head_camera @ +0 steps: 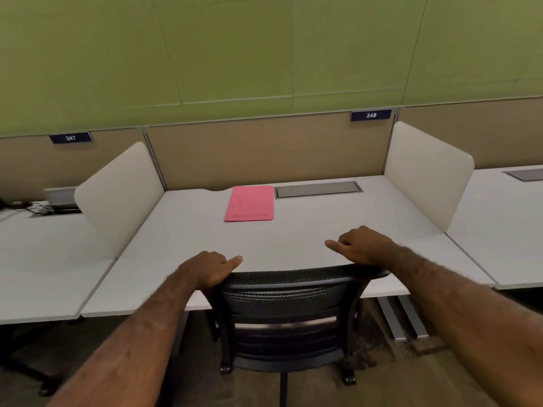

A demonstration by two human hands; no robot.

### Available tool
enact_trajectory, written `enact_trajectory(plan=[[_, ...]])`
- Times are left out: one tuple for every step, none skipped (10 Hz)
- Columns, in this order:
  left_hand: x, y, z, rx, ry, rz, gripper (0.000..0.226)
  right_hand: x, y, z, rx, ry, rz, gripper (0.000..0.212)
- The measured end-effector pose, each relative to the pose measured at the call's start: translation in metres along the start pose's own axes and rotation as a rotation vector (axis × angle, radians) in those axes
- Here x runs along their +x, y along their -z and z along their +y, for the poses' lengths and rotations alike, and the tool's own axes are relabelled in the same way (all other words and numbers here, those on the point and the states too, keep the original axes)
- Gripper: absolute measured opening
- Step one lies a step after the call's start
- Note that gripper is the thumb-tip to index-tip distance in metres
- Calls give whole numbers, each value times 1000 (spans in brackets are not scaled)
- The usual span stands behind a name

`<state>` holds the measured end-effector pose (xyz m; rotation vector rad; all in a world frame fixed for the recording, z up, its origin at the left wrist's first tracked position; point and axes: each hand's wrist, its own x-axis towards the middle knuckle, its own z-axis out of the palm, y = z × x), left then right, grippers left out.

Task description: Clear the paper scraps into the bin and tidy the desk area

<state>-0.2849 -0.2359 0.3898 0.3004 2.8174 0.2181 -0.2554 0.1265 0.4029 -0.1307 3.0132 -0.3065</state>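
Gripping the black mesh chair (pixel 289 301) top, left hand (pixel 210 270) and right hand (pixel 365 246) curled over it, thumbs pointing inward

I'm seeing a matt, smooth white desk (pixel 323 230); at twelve o'clock a pink paper folder (pixel 249 203); nearer, a black mesh chair back (pixel 291 286).

Open bench ahead, chair in the way

Chair back (pixel 289 286) blocks the lower centre; side dividers (pixel 117 198) wall left and right; pink folder (pixel 249 203) sits mid-frame, bench (pixel 338 224) bare around it.
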Motion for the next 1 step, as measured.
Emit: enact_trajectory(plan=[[4, 20, 9, -17, 35, 25, 75, 13, 23, -24, 5, 36, 43, 60]])
